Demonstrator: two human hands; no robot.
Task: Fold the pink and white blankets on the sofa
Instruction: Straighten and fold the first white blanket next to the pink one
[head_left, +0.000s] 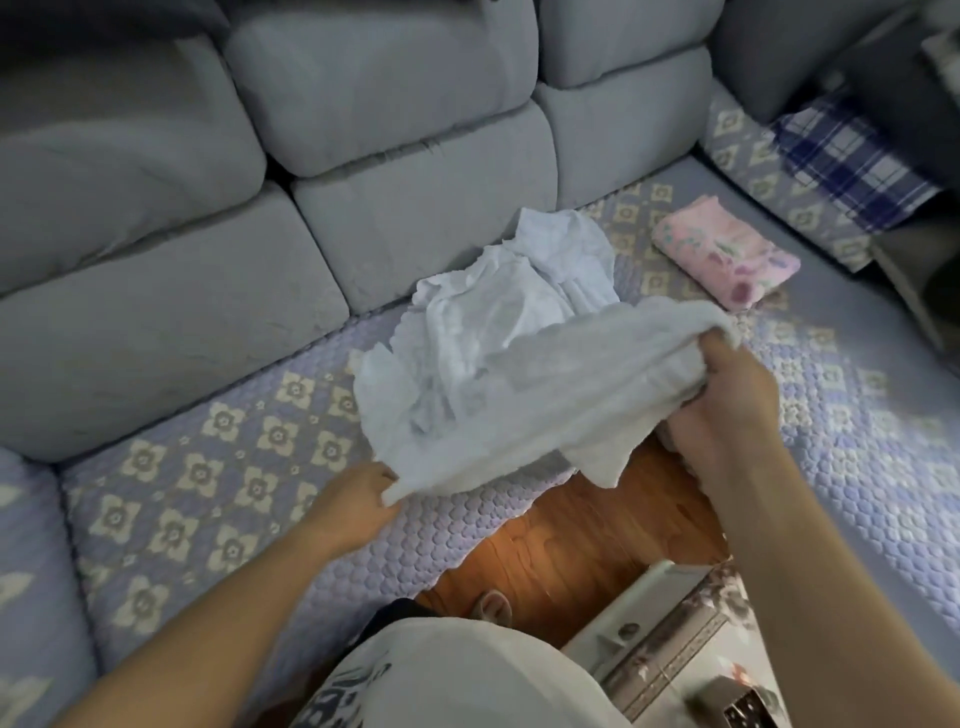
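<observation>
Crumpled white cotton blanket (498, 353) half-lifted over quilted lilac floral sofa cover (218, 467). Left hand (358, 499) pinches near corner; right hand (727, 395) grips bunched edge higher. Folded pink floral blanket (727, 254) lies behind right, apart. Best: find matching corners, pull edge taut, shake flat. Free seat leftward; grey back cushions (311, 234) limit far side.

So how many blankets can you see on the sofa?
2. The white blanket is crumpled mid-sofa, with the left hand and right hand gripping its edges. The pink blanket lies folded behind, to the right. None looks hidden.
</observation>
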